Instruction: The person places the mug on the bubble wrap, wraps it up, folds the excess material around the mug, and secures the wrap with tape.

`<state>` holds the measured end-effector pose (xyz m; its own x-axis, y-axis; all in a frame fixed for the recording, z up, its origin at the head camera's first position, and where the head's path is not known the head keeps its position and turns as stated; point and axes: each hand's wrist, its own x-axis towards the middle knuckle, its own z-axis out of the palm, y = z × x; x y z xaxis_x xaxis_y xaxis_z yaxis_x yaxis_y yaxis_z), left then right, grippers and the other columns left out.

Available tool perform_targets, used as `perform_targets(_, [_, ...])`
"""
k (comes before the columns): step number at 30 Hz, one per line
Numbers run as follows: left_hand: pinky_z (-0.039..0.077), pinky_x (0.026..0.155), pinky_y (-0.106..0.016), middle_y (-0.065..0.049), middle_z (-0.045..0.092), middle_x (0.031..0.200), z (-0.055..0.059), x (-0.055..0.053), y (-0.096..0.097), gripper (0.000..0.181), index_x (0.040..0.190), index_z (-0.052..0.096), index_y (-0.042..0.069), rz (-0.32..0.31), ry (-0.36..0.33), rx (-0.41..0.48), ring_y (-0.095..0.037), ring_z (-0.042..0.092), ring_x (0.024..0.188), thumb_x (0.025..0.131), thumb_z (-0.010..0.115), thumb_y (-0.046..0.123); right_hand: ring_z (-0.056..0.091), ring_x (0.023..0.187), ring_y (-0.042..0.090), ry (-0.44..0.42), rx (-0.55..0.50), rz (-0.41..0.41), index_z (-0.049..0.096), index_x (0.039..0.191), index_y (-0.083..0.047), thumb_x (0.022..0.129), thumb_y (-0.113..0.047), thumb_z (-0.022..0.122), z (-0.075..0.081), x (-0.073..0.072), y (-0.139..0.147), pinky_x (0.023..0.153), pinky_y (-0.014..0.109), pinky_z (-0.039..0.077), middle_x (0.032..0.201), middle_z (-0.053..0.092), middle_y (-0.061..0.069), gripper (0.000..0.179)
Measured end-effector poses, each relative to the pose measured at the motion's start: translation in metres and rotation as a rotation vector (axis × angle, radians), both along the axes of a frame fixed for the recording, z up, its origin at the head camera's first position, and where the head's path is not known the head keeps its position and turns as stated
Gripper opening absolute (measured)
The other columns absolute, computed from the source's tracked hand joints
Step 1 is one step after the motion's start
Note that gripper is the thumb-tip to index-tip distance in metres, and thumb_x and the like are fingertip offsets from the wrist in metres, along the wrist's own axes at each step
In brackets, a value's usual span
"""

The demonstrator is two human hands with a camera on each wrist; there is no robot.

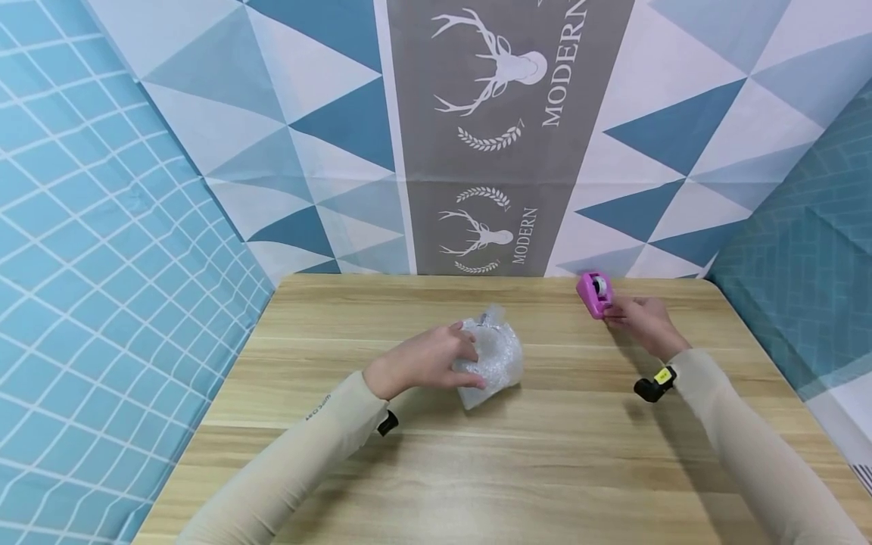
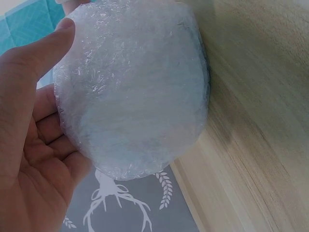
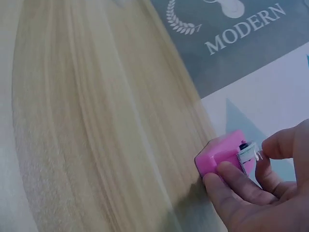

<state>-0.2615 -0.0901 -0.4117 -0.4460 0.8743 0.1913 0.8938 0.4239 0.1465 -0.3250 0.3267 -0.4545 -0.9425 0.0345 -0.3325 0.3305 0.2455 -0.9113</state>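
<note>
A round bundle in clear bubble wrap (image 1: 500, 356) rests on the table left of the dispenser; what it contains is hidden. My left hand (image 1: 432, 358) grips its near left side. The left wrist view shows the thumb on one face of the bubble-wrapped bundle (image 2: 135, 92) and the fingers curled behind its edge. At the far right, a pink tape dispenser (image 1: 591, 297) with a small roll stands near the back edge. My right hand (image 1: 640, 322) is at it: thumb and a finger pinch the loose tape end (image 3: 259, 155), while other fingers touch the dispenser body (image 3: 217, 157).
The wood-grain table (image 1: 436, 469) ends at a patterned backdrop (image 1: 477, 151) behind the dispenser. A blue grid-patterned sheet (image 1: 82, 265) hangs along the left side, and a teal sheet (image 1: 817, 250) along the right.
</note>
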Motion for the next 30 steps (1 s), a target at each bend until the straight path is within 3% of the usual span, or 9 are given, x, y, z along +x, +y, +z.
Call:
perform_targets(3, [0.04,0.117,-0.054,0.004,0.077,0.093,0.0,0.0,0.001,0.036,0.093,0.079,0.011,0.004,-0.003,-0.001,-0.019,0.071,0.108,0.092,0.075,0.047,0.056,0.126,0.025,0.006,0.073,-0.001,0.033,0.154,0.009,0.109,-0.035,0.042,-0.004,0.0,0.0,0.109,0.031,0.049,0.149,0.043,0.027,0.063])
perform_targets(5, [0.041,0.118,-0.054,0.004,0.077,0.093,-0.001,-0.001,0.001,0.037,0.093,0.079,0.011,0.007,-0.004,0.0,-0.018,0.071,0.107,0.092,0.075,0.047,0.058,0.124,0.023,0.018,0.062,-0.016,0.035,0.153,0.01,0.109,-0.035,0.042,-0.005,0.0,0.0,0.108,0.03,0.05,0.147,0.046,0.026,0.063])
perform_targets(7, [0.041,0.117,-0.054,0.004,0.077,0.093,-0.001,-0.001,0.001,0.037,0.093,0.079,0.01,0.008,-0.006,-0.001,-0.018,0.071,0.107,0.092,0.075,0.047,0.061,0.119,0.016,0.028,0.01,-0.026,0.034,0.153,0.01,0.11,-0.033,0.042,-0.006,0.002,0.001,0.108,0.028,0.049,0.14,0.052,0.02,0.062])
perform_targets(10, [0.041,0.117,-0.054,0.004,0.076,0.092,-0.001,-0.001,0.001,0.037,0.092,0.078,0.01,0.006,-0.002,-0.001,-0.018,0.071,0.105,0.092,0.075,0.047,0.067,0.11,0.007,0.029,-0.157,-0.046,0.032,0.154,0.01,0.11,-0.027,0.044,-0.005,0.006,0.003,0.107,0.026,0.048,0.123,0.067,0.007,0.059])
perform_targets(14, [0.042,0.116,-0.055,0.003,0.076,0.092,0.0,-0.001,0.0,0.036,0.092,0.078,0.01,0.001,0.001,0.004,-0.017,0.071,0.102,0.091,0.076,0.046,0.068,0.109,0.007,0.008,-0.295,-0.057,0.032,0.154,0.008,0.109,-0.025,0.048,-0.006,0.009,0.005,0.105,0.023,0.05,0.107,0.074,-0.003,0.058])
perform_targets(18, [0.041,0.116,-0.056,0.003,0.075,0.092,-0.001,-0.001,0.001,0.036,0.091,0.078,0.01,-0.005,-0.015,0.014,-0.018,0.071,0.102,0.091,0.076,0.046,0.064,0.112,0.006,0.015,-0.239,-0.049,0.034,0.155,0.006,0.109,-0.021,0.046,-0.011,0.01,0.006,0.105,0.022,0.049,0.118,0.068,-0.001,0.055])
perform_targets(23, [0.04,0.117,-0.054,0.003,0.076,0.093,0.0,-0.001,0.001,0.036,0.091,0.078,0.01,0.002,-0.027,0.011,-0.017,0.072,0.106,0.091,0.076,0.046,0.065,0.112,0.003,0.02,-0.248,-0.037,0.027,0.158,0.004,0.108,-0.015,0.042,-0.011,0.009,0.007,0.109,0.024,0.045,0.113,0.07,-0.005,0.056])
perform_targets(26, [0.04,0.118,-0.053,0.003,0.076,0.094,0.001,0.0,0.002,0.036,0.092,0.079,0.01,0.007,-0.025,0.002,-0.017,0.072,0.105,0.091,0.076,0.046,0.064,0.113,0.005,0.014,-0.24,-0.035,0.026,0.158,0.006,0.109,-0.02,0.043,-0.009,0.009,0.006,0.11,0.025,0.044,0.113,0.069,-0.005,0.057])
perform_targets(30, [0.039,0.118,-0.053,0.002,0.076,0.096,0.001,0.0,0.002,0.036,0.093,0.079,0.009,0.011,-0.03,-0.004,-0.018,0.072,0.107,0.091,0.077,0.045,0.066,0.11,0.005,0.024,-0.133,-0.041,0.033,0.154,0.007,0.109,-0.03,0.045,-0.011,0.011,0.005,0.107,0.027,0.05,0.113,0.071,-0.004,0.059])
